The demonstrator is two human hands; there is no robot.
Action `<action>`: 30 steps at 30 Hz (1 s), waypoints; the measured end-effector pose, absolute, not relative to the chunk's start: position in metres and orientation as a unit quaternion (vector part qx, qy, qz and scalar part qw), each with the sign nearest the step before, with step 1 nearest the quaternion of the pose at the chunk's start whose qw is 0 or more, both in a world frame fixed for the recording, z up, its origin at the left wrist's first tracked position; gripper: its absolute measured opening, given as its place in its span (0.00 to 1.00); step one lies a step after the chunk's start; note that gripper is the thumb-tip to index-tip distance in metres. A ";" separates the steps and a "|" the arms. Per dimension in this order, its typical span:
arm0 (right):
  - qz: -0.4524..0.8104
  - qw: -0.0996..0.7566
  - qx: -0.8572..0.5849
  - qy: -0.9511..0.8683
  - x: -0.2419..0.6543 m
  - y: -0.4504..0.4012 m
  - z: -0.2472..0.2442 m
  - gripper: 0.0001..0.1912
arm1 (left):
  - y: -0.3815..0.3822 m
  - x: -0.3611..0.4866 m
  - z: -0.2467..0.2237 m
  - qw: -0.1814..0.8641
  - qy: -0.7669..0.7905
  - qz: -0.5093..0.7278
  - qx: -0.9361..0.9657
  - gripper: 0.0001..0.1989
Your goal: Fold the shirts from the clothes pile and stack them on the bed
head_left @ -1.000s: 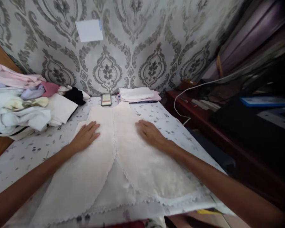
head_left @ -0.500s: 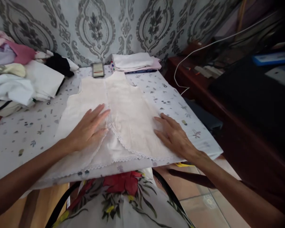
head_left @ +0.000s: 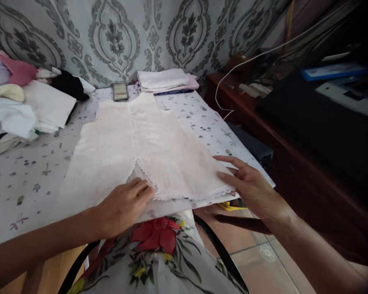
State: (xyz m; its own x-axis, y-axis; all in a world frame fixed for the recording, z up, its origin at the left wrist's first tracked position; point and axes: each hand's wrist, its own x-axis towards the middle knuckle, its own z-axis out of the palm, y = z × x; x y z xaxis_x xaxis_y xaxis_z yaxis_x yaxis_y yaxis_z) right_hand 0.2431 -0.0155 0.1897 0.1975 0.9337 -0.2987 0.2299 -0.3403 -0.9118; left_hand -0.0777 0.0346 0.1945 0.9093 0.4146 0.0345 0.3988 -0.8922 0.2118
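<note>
A pale cream sleeveless top [head_left: 159, 139] with lace trim lies spread on the patterned cloth, its neck end away from me. A lace-edged slit opens at the middle of its lower hem. My left hand [head_left: 125, 206] is closed at this slit, fingers curled on the fabric by the lace. At the lower right corner, my right hand [head_left: 253, 183] has the side edge between its thumb and fingers. The index finger stretches along the edge, and some fingertips are hidden.
A patterned cloth [head_left: 46, 179] covers the table. Heaped clothes [head_left: 49, 106] lie at left, folded clothes [head_left: 164, 79] at the back. A small blurred box [head_left: 120, 92] stands by the top's neck. A dark red cabinet [head_left: 285, 155] with a white cable [head_left: 233, 67] flanks the right.
My left hand has come down from the middle of the top to the slit and curled its fingers. My right hand has moved from lying flat to the lower right edge.
</note>
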 end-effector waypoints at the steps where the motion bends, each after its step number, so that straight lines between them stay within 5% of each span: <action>1: 0.487 0.393 -0.666 -0.406 0.244 -0.015 0.193 0.34 | 0.034 -0.077 0.198 0.131 0.206 0.042 0.969 0.10; 7: 0.413 0.332 -0.712 -0.460 0.252 -0.015 0.187 0.38 | 0.046 -0.072 0.215 0.269 0.174 0.077 0.944 0.10; 10: 0.428 0.309 -0.714 -0.460 0.256 -0.017 0.178 0.41 | 0.061 -0.070 0.203 0.217 0.204 0.164 0.940 0.17; 16: 0.484 0.302 -0.669 -0.476 0.260 -0.014 0.174 0.27 | 0.086 -0.071 0.180 0.179 0.180 -0.014 0.967 0.38; 30: 0.439 0.366 -0.682 -0.457 0.259 -0.012 0.174 0.22 | 0.098 -0.029 0.185 -0.013 0.194 0.140 0.971 0.15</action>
